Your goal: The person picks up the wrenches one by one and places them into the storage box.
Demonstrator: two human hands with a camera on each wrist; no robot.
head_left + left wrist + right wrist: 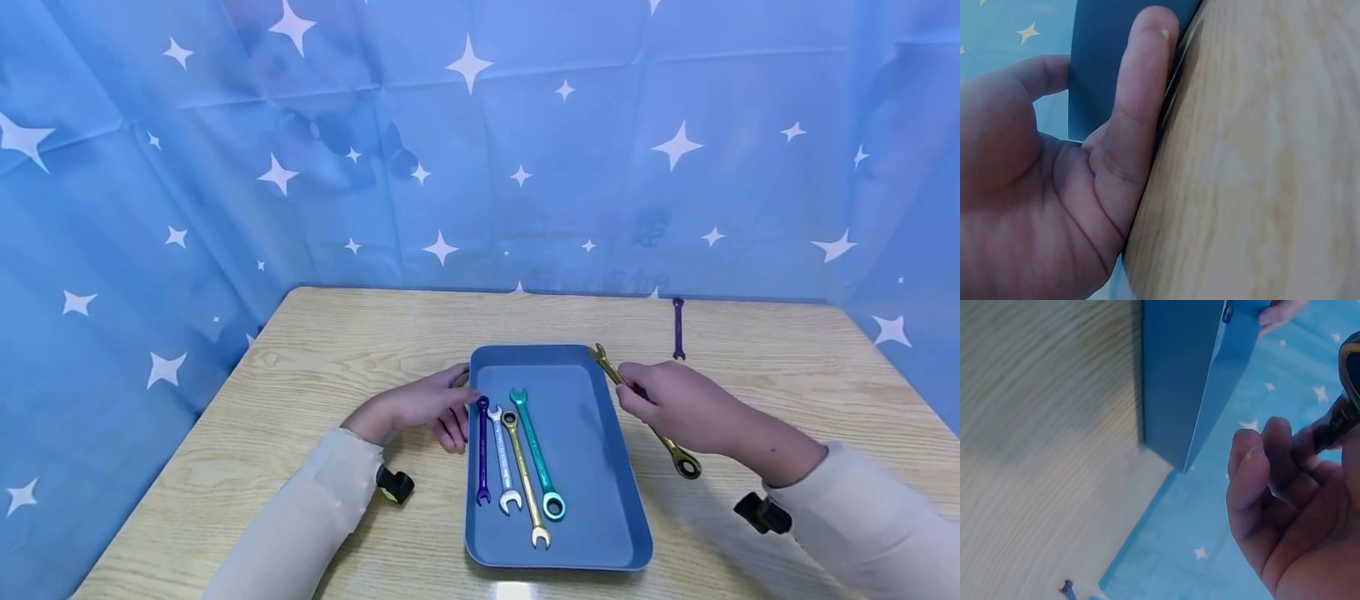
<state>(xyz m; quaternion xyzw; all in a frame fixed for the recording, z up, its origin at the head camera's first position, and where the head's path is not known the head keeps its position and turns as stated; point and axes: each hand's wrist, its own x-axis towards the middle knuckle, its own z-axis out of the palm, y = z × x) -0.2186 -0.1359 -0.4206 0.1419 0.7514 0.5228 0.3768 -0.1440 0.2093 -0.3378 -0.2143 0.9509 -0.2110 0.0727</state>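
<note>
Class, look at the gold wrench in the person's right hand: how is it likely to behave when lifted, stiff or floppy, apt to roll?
The gold wrench looks like shiny metal, so probably stiff and rather heavy for its slim size. Its flat shape suggests it would lie still, not roll. The glossy finish may be slippery; the right hand grips its shaft mid-length, likely keeping it balanced.

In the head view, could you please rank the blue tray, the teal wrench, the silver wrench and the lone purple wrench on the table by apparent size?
1. Blue tray, by far the largest.
2. Teal wrench.
3. Silver wrench.
4. Lone purple wrench, which looks smallest, though it lies farther from the camera, so its real rank is unsure.
</note>
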